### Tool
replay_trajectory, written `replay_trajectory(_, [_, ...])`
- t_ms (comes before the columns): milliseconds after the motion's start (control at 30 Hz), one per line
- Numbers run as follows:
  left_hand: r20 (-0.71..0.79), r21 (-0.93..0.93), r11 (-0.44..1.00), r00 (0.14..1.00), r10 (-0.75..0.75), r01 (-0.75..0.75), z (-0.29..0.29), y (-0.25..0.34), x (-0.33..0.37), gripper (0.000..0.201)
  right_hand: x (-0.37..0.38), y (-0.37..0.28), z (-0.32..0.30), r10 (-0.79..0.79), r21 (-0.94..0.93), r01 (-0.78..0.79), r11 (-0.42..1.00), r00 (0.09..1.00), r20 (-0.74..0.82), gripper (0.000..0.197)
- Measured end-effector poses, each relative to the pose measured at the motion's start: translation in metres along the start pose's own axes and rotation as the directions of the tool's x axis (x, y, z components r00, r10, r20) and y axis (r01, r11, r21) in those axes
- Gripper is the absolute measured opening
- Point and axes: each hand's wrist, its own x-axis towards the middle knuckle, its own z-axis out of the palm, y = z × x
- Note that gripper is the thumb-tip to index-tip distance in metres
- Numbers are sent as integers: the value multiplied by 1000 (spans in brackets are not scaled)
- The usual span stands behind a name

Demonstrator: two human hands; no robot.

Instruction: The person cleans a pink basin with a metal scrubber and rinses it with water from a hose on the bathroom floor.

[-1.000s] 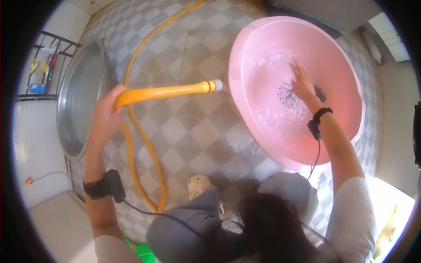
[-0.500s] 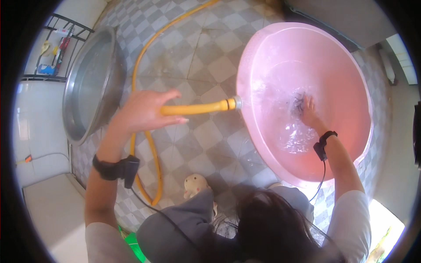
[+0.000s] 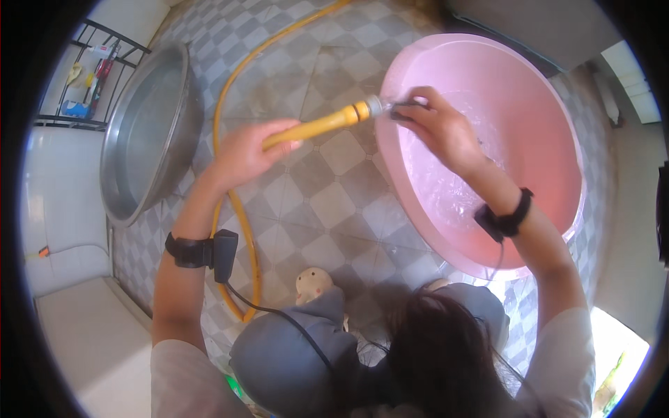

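Observation:
My left hand [image 3: 254, 150] is wrapped round a yellow hose [image 3: 317, 129] just behind its end, which carries a pale metal-looking fitting [image 3: 375, 105]. The hose end tilts up to the right and stops at the rim of a large pink tub [image 3: 385, 139]. Right in front of that fitting, my right hand [image 3: 446, 132] pinches a small dark thing [image 3: 404, 110] between thumb and fingers. Its kind is too blurred to name. Shallow, rippling water [image 3: 463, 188] covers part of the tub's bottom.
A wide metal basin [image 3: 187, 90] leans at the left beneath a black wire rack [image 3: 87, 125] with small items. The hose loops over the grey checkered tiles [image 3: 334, 209]. My knees and slippers [image 3: 312, 285] are at the lower middle, a dark cabinet [image 3: 523, 28] at the far right.
My right hand has risen from the tub's water to the hose end, bringing the dark thing with it. My left hand has closed round the hose and tipped its end upward.

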Motion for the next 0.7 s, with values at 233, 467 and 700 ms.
replay_trajectory(233, [-79,-41,995,993,-90,87,3,2,11,41,-4,2,48,-87,-177,102,979,992,94,17])
replay_trajectory(467, [-200,32,998,978,-55,62,23,-9,10,38,-42,4,17,23,-145,16,989,963,268,24])
replay_trajectory(700, [-161,35,997,985,-61,68,13,-6,12,39,1,-7,52,-60,-252,81,964,994,90,19])
